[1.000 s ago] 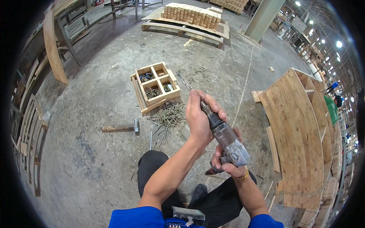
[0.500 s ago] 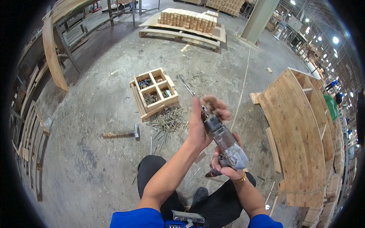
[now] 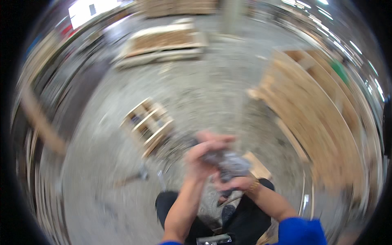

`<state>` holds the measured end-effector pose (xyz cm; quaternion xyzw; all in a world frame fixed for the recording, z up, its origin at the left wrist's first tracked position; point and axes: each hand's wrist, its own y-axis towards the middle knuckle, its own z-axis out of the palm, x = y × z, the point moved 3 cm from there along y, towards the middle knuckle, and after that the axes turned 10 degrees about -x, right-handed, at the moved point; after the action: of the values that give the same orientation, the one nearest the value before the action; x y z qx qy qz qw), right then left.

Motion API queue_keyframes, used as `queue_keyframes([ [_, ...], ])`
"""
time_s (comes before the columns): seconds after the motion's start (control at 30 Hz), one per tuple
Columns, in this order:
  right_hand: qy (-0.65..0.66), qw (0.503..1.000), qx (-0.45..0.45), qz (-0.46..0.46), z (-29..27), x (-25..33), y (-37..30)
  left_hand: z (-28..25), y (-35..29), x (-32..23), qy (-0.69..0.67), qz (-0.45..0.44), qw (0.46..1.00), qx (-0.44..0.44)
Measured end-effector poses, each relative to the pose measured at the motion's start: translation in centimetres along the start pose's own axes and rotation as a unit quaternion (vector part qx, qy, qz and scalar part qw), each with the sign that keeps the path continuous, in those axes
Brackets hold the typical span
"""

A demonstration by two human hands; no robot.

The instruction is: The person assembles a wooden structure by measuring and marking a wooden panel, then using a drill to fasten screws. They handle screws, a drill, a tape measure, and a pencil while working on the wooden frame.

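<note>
A grey power drill [image 3: 232, 164] is held up over my knees, smeared by motion. My right hand [image 3: 237, 183], with a gold-coloured bracelet at the wrist, is wrapped round its grip. The fingers of my left hand [image 3: 201, 157] curl about the drill's front end. The bit cannot be made out behind that hand and the blur. Beyond my hands, to the left, a wooden divided box [image 3: 152, 127] with hardware in its compartments sits on the floor. A loose heap of screws or nails [image 3: 171, 149] lies beside it. Nearer me is a hammer [image 3: 132, 178].
A large wooden shelf-like frame [image 3: 310, 118] stands on the right. A pallet [image 3: 163, 54] loaded with wood pieces lies at the back, left of a pillar [image 3: 232, 18]. A wooden board [image 3: 257, 165] rests on the floor near my right knee. Racks and timber line the left side.
The view has swung, and everything is blurred. My left hand has gone from beside the bit and chuck to curling round the drill's front. The drill sits lower in front of me.
</note>
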<state>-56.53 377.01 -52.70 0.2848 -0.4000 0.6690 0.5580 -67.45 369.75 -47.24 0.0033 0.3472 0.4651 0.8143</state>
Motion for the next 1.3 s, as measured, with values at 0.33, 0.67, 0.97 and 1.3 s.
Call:
queue_keyframes([
  [0.33, 0.082, 0.956, 0.019, -0.280, 2.6, 7.4, 1.3, 1.2, 5.3, 0.3, -0.020, 0.000, 0.995, -0.096],
  [0.67, 0.250, 0.924, 0.026, -0.287, 11.9, 28.7, -9.7, 24.5, 14.4, -7.3, -0.169, -0.120, 0.972, 0.108],
  [0.97, 0.362, 0.851, -0.102, -0.365, 22.1, 45.7, -33.0, 60.0, 11.8, -9.2, -0.292, -0.247, 0.895, 0.230],
  [1.3, 0.338, 0.774, -0.201, -0.497, 15.4, 45.8, -57.1, 81.8, -0.4, 6.1, -0.338, -0.453, 0.733, 0.377],
])
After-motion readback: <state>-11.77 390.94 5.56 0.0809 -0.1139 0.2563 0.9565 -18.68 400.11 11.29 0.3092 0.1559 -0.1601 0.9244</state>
